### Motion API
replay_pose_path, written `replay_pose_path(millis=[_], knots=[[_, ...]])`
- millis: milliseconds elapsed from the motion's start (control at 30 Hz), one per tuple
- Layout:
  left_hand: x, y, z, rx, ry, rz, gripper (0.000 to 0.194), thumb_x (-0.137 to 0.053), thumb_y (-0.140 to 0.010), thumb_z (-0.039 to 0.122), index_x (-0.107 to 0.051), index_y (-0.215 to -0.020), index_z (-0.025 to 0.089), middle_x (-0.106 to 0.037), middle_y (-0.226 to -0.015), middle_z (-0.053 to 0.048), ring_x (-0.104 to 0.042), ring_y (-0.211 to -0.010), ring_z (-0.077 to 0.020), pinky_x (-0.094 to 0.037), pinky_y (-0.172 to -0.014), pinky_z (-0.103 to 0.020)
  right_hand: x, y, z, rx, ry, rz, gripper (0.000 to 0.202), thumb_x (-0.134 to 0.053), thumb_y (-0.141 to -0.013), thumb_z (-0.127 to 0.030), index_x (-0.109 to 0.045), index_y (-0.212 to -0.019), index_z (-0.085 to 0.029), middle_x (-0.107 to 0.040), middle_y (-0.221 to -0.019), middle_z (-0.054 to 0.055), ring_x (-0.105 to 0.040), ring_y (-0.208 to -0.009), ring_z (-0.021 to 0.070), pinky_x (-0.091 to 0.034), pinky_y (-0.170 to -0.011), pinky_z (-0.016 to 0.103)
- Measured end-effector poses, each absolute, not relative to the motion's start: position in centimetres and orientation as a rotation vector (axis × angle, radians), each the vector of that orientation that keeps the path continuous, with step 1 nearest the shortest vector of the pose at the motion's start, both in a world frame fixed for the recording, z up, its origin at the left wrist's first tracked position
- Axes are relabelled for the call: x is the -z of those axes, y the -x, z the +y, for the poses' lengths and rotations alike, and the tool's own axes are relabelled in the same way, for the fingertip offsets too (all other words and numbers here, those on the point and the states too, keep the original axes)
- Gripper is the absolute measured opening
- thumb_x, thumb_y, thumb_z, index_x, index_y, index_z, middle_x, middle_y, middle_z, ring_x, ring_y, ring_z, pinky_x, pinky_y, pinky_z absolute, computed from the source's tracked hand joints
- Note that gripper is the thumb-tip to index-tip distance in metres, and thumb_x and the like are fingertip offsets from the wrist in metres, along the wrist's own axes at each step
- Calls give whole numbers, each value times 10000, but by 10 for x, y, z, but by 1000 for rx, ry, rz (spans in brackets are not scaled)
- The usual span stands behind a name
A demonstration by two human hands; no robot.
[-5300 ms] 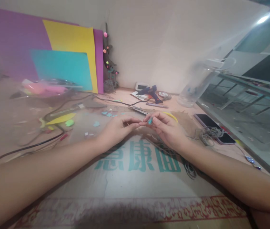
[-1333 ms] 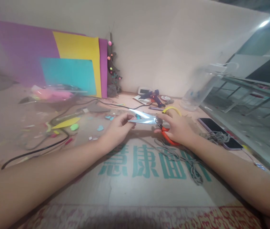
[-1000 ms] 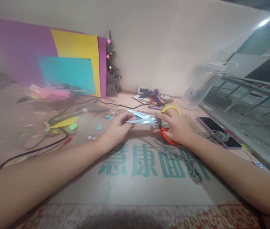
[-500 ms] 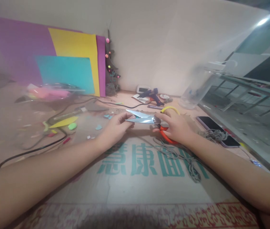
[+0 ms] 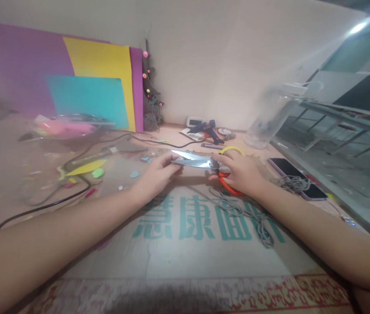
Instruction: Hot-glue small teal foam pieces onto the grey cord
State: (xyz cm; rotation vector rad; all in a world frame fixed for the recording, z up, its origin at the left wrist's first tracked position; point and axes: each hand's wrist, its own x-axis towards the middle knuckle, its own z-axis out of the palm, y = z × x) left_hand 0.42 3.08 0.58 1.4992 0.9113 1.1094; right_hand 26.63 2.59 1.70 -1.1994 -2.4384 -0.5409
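Observation:
My right hand (image 5: 245, 172) grips a pair of scissors (image 5: 199, 163) with one yellow and one red handle. Their blades point left and stand slightly apart. At the blade tips, the fingers of my left hand (image 5: 157, 172) are pinched together. A bit of a small teal piece (image 5: 185, 159) shows between the blades, at those fingertips; most of it is hidden. Below both hands lies a sheet with large green characters (image 5: 196, 218), and a tangle of grey cord (image 5: 240, 209) rests on it near my right forearm.
A glue gun (image 5: 209, 130) lies by the wall. Phones with grey cord (image 5: 294, 183) sit at right, near a clear plastic container (image 5: 266, 120). Coloured sheets (image 5: 89, 98) lean at left, behind a pink bundle (image 5: 65, 127). Scraps and a black cable (image 5: 44, 210) lie at left.
The view has shifted very slightly. Both hands and the scissors keep nearly the same position, and the blades look a little closer together.

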Motion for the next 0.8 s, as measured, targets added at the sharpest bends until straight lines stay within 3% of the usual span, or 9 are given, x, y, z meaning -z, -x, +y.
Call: replay_pose_path(millis=[233,367,633,800], knots=[[-10,-5,28,-1121,-1512,953,57,-564,-738,244,-585,-732,192,-578,-689,8,-541,-695,-148,-442,-710,-275,-13,-270,28,570,1215,-2420,490,-615,-875,-591,-693,-1150,-193,-681,-1019,129,-631,-967,275,-483,-777,343],[-9,-6,30,-1115,-1530,957,144,-591,-777,312,-573,-712,185,-564,-683,6,-523,-675,-144,-423,-678,-269,-13,-271,27,551,1212,-2415,466,-658,-860,-554,-700,-1162,-201,-708,-1035,122,-650,-970,273,-488,-774,338],[-3,-6,32,-1154,-1552,913,266,-591,-858,374,-548,-693,170,-541,-668,15,-494,-657,-122,-397,-666,-256,-9,-272,34,171,1275,-2197,542,-685,-835,-527,-602,-1261,-202,-694,-1076,108,-645,-878,266,-499,-735,366],[-4,-5,32,-1155,-1555,895,287,-599,-860,399,-554,-689,173,-545,-672,12,-499,-660,-126,-415,-681,-258,-7,-277,38,158,1258,-2202,567,-674,-829,-536,-587,-1257,-175,-665,-1068,123,-622,-883,276,-490,-734,380]])
